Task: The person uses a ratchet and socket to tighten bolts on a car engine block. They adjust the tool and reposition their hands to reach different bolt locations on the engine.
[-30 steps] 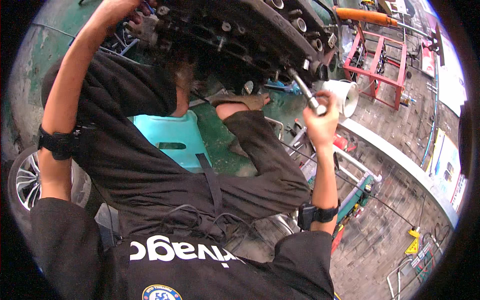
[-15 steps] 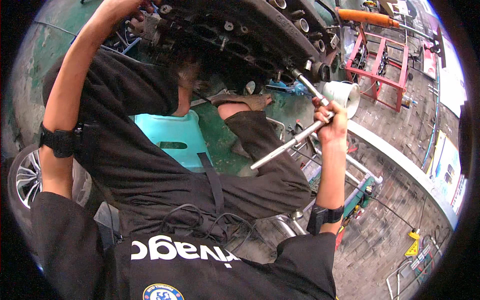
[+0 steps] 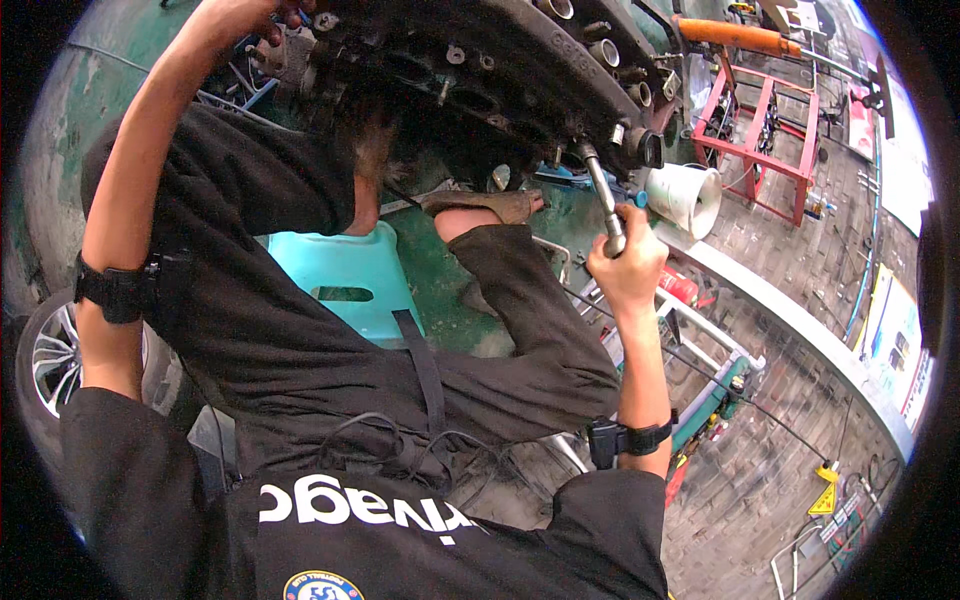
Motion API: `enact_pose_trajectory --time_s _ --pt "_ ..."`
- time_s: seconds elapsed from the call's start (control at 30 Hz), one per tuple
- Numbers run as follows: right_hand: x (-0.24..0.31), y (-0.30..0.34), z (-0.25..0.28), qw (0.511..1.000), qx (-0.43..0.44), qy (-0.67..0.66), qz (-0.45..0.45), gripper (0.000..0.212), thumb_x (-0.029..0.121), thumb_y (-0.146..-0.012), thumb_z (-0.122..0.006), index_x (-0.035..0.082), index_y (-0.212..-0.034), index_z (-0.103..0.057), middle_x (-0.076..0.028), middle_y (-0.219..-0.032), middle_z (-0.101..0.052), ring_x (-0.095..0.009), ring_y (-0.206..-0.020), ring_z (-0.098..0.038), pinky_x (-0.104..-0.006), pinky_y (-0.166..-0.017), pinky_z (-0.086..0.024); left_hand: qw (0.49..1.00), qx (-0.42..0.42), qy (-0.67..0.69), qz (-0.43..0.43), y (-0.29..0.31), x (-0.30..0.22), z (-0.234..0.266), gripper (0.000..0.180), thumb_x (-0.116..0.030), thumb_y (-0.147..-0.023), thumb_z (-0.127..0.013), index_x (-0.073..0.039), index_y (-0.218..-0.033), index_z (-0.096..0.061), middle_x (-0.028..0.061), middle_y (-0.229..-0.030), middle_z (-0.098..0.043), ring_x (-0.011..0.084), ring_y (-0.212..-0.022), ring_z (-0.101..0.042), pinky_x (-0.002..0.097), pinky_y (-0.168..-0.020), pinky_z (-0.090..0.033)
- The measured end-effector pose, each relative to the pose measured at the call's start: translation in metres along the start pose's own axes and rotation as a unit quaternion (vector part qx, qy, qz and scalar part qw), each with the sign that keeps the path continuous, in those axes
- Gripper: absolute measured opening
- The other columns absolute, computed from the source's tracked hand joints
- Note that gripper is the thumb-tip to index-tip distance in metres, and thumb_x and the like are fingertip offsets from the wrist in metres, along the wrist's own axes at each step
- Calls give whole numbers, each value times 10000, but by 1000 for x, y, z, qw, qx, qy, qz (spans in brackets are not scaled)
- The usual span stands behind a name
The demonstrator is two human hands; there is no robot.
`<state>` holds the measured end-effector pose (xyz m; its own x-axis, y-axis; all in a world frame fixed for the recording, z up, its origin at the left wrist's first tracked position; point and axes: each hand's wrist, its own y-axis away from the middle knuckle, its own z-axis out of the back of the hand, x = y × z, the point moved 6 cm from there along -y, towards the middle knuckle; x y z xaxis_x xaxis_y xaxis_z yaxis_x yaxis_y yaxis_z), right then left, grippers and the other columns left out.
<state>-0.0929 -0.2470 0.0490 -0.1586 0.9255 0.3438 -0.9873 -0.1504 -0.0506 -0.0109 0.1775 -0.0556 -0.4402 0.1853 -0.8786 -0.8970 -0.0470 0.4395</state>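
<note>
A dark, greasy engine block [image 3: 470,70] with studs and ports fills the top middle. My right hand [image 3: 630,262] is closed around the handle end of a socket wrench [image 3: 600,188]. The wrench's long metal shaft slants up to the block's lower right edge, where its tip meets a fastener I cannot make out. Part of the handle is hidden in my fist. At the top edge, my left hand [image 3: 278,18] has its fingers curled on the block's upper left end, and the frame cuts part of it off.
A turquoise stool [image 3: 375,285] stands between my legs. Right of the block are a white bucket [image 3: 690,195] and a red metal frame [image 3: 770,140] beside an orange cylinder [image 3: 735,33]. A pale rail [image 3: 800,320] crosses the right side. A car wheel [image 3: 55,360] lies at far left.
My right hand has moved left and down, and the wrench handle has swung round with it, so its long bar no longer points to the lower left. The left hand stays on the block.
</note>
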Motion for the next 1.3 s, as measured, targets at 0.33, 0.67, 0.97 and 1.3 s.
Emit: enact_pose_trajectory --time_s 0.33,0.67,0.97,1.3 --pt "15 -6 1 992 9 91 82 353 3 -697 -598 11 -1050 -582 -94 -786 -679 -205 -627 -640 -330 -606 -526 1000 5 -2 2 2 -2 1 281 -304 -876 -677 -29 -830 -645 15 -642 -602 87 -508 -545 233 -484 -449" --pt "13 15 -2 970 -33 125 206 382 -6 -608 -645 23 -981 -567 -193 -770 -616 -344 -676 -652 -385 -626 -525 1000 4 6 21 0 1 3 281 -305 -872 -678 -26 -853 -656 28 -678 -623 90 -534 -562 235 -488 -453" --pt "47 9 -13 975 -42 167 142 352 18 -689 -626 9 -1034 -556 -123 -778 -663 -189 -582 -621 -330 -541 -493 999 -6 -27 -19 -4 0 5 292 -309 -871 -674 -20 -831 -663 40 -688 -638 109 -550 -573 256 -517 -463" --pt "19 10 -9 992 -18 90 85 289 -11 -691 -603 24 -965 -517 -112 -741 -641 -241 -589 -609 -392 -576 -493 1000 -9 14 -18 -5 3 20 227 -268 -889 -644 -43 -863 -650 43 -704 -651 109 -580 -603 251 -512 -472"
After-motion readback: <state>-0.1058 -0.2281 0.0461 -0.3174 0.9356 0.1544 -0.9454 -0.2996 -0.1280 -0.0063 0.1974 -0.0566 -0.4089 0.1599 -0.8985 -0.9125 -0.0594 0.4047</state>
